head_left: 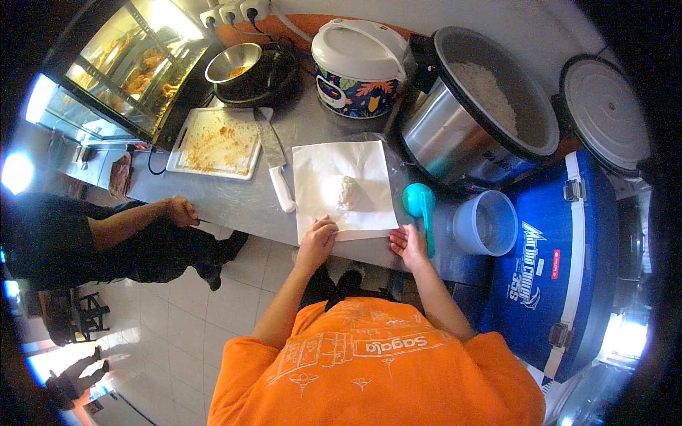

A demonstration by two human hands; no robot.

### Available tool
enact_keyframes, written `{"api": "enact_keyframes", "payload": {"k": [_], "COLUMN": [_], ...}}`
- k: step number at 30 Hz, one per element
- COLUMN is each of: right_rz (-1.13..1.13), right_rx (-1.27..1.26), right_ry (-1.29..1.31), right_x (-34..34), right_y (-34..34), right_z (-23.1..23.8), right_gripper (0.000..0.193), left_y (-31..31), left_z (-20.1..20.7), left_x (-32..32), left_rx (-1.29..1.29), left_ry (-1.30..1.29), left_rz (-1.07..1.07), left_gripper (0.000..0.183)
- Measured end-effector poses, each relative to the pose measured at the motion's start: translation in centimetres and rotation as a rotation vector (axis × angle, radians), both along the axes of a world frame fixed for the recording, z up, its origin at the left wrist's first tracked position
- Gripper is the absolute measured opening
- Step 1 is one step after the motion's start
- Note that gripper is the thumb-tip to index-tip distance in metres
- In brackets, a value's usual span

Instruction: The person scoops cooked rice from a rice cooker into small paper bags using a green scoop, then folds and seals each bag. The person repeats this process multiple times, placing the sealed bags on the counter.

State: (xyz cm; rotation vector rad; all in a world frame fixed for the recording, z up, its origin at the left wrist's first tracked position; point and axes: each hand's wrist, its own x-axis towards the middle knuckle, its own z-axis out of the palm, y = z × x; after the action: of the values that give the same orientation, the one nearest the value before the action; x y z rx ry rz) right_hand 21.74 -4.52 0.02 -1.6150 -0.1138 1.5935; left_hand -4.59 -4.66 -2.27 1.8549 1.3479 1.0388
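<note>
A square sheet of white wrapping paper (316, 167) lies on the steel counter in front of me. Just right of its middle sits a small mound of white rice (347, 192). My left hand (319, 239) is closed at the paper's near edge, its fingers curled on the sheet. At the near right corner, my right hand (408, 243) pinches the paper's edge. Beside that hand lies a turquoise scoop (420, 201), its handle pointing toward me. A knife with a white handle (281, 189) rests along the paper's left side.
A stained white cutting board (186, 160) and a metal bowl (233, 65) are left. Behind stand a patterned rice cooker (355, 92) and a large steel pot of rice (455, 135). A bluish tub (486, 223) and blue cooler (561, 263) are right. Another person's hand (182, 211) is left.
</note>
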Motion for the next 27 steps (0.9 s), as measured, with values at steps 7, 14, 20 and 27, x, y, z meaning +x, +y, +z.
{"api": "enact_keyframes", "payload": {"k": [7, 14, 20, 27], "right_rz": [0.253, 0.299, 0.202, 0.319], "right_rx": [0.042, 0.118, 0.036, 0.247], "right_ry": [-0.308, -0.205, 0.115, -0.039], "right_x": [-0.1, 0.3, 0.9, 1.6], "right_y": [0.5, 0.4, 0.4, 0.1], "right_z": [0.6, 0.5, 1.8, -1.1], "right_gripper": [0.023, 0.028, 0.033, 0.026], "left_y": [0.0, 0.2, 1.7, 3.2], "left_z": [0.3, 2.1, 2.5, 2.1], "left_x": [0.1, 4.0, 9.1, 10.3], "left_rx": [-0.027, -0.073, -0.055, -0.133], "left_ry": [-0.005, 0.186, 0.216, -0.019], "left_rz": [-0.005, -0.118, -0.151, -0.088], "left_gripper": [0.010, 0.040, 0.045, 0.022]}}
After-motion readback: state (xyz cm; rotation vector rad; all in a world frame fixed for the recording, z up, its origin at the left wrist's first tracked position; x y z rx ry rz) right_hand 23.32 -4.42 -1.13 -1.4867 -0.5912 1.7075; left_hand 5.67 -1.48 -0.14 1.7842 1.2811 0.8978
